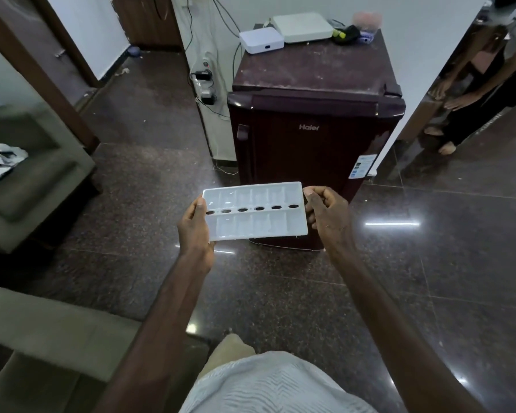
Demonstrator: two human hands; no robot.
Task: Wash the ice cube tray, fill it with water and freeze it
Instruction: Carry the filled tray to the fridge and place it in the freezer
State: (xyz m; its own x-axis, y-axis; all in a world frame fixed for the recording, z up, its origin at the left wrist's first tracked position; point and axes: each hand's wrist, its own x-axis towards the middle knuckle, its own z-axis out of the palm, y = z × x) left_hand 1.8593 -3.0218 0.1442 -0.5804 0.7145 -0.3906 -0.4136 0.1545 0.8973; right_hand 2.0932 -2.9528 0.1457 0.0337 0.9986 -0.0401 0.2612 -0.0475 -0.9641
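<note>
Dark floor bears a maroon fridge; a grey sofa.

1. Ice cube tray: white plastic, smooth, faintly translucent, with a soft sheen.
2. Fridge: dark maroon door, glossy and reflective; the top panel looks dull, scuffed and blotchy.
3. Floor: dark speckled stone, polished to a high gloss, with sharp light glints on it.
4. Sofa: grey-green cloth, matt, with a fine even texture.
5. White box on the fridge top: smooth plastic, satin finish.
6. Garment at the bottom edge: pale cloth, wavy ribbed weave, matt.
</note>
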